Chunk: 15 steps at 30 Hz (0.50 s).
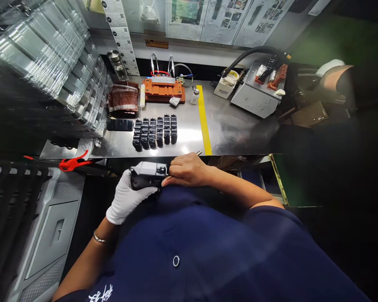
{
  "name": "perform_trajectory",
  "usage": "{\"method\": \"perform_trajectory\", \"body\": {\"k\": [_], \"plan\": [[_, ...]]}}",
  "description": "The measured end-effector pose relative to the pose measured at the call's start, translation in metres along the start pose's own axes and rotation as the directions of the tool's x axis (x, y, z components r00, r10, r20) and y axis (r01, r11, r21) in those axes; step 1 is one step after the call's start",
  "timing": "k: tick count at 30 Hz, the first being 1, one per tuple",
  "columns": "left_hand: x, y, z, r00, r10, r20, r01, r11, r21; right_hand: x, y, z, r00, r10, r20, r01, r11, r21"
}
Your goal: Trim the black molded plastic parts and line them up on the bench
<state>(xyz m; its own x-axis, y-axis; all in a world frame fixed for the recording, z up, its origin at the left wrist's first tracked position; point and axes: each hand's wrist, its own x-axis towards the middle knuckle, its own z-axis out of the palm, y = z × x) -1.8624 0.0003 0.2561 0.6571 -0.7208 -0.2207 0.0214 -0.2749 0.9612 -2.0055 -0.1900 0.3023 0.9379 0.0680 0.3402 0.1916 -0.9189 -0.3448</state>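
My left hand [126,197], in a white glove, is closed around a black plastic housing [148,178] with a shiny, pale-looking top, held just in front of the bench edge. My bare right hand [189,170] presses against the housing's right side with fingers curled. A thin stick-like tool [199,153] pokes out above that hand; its kind is too small to make out, and its working end is hidden by the fingers. Beyond my hands, several small black plastic parts [154,132] stand in rows on the metal bench [189,126].
An orange fixture [164,89] stands at the back, near a small bottle [195,96]. A phone [119,125] lies left of the black parts. Wrapped tray stacks [50,63] rise on the left, above a red air gun [74,161]. A grey machine [255,92] sits right of yellow tape [204,121].
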Motion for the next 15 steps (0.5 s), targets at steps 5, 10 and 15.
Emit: {"method": "perform_trajectory", "body": {"k": [5,10,15], "plan": [[-0.008,-0.004,-0.007,0.983,0.149,-0.108,-0.151,0.988,-0.013,-0.008,0.0,-0.004,0.986,0.159,-0.05,-0.15,0.977,0.152],[-0.011,-0.006,-0.017,0.923,0.38,-0.052,-0.37,0.918,0.14,-0.012,-0.003,-0.002,0.977,0.199,-0.076,-0.186,0.971,0.15],[-0.012,-0.002,-0.019,0.942,0.335,-0.026,-0.328,0.934,0.145,-0.01,-0.006,0.001,0.985,0.156,-0.072,-0.146,0.98,0.132]]}}
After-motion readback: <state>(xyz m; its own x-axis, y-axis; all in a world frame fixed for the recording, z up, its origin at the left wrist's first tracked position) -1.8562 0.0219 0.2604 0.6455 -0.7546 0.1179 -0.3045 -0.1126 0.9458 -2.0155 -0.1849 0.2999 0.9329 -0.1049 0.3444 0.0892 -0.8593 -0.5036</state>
